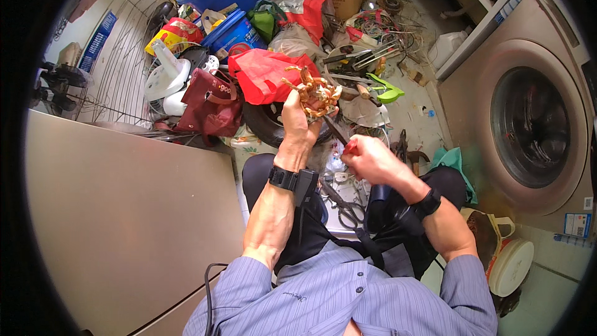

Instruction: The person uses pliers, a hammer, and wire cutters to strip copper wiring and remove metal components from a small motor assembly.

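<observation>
In my left hand (300, 123), raised in front of my knees, is a glossy golden-brown object (316, 94) with several twisted, branching parts; its exact kind I cannot make out. My right hand (368, 158) is closed around the red handle of a slim dark-shafted tool (336, 129), which looks like a screwdriver. The shaft slants up and left toward the underside of the branching object. Whether its tip touches is hidden by my fingers. Below, between my legs, lie dark-handled scissors (349, 211) and small white pieces (341, 177).
A red bag (267, 74) lies over a black tyre (264, 124) just beyond my hands. Blue tubs (233, 34), a maroon bag (208, 102) and loose tools (367, 56) crowd the floor. A washing machine (476, 96) stands right; a large beige panel (130, 205) is left.
</observation>
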Available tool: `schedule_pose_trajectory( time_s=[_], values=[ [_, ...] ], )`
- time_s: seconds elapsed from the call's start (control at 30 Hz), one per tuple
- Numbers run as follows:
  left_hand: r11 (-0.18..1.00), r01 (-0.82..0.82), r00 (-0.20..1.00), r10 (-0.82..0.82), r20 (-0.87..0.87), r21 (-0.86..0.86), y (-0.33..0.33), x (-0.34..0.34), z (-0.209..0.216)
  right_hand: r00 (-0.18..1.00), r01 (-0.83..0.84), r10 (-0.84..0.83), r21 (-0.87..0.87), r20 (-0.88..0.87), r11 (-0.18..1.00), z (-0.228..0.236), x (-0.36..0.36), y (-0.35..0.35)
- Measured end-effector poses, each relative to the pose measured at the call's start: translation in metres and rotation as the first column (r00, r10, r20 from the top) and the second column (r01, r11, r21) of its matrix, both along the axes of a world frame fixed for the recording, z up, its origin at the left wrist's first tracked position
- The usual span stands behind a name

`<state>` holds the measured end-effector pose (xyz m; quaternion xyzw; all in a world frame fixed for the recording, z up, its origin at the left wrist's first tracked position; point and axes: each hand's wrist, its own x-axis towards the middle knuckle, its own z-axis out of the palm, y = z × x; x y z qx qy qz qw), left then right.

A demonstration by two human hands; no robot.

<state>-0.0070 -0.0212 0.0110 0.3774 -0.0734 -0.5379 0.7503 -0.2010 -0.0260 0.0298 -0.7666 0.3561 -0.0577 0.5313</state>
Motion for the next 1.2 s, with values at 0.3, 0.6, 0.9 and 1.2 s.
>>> schedule_pose_trajectory(
  time_s=[0.3, 0.6, 0.9, 1.2],
  values=[
    [0.996, -0.037, 0.968, 0.017, -0.251, -0.076, 0.013, -0.001, -0.019, 0.995, 0.095, -0.074, -0.412, 0.066, 0.906, -0.034, 0.013, 0.006],
    [0.996, 0.064, 0.991, -0.071, -0.115, -0.067, 0.006, 0.008, -0.01, 0.988, -0.141, 0.155, 0.549, 0.021, 0.824, 0.043, -0.002, -0.019],
    [0.984, -0.027, 0.905, -0.051, -0.423, -0.175, -0.005, 0.009, -0.015, 0.991, -0.082, 0.074, -0.063, -0.113, 0.995, 0.033, -0.006, -0.007],
    [0.965, 0.054, 0.865, -0.173, -0.471, -0.255, 0.0, 0.008, -0.017, 0.991, -0.03, 0.058, 0.216, -0.124, 0.976, 0.046, -0.013, -0.011]
  ],
)
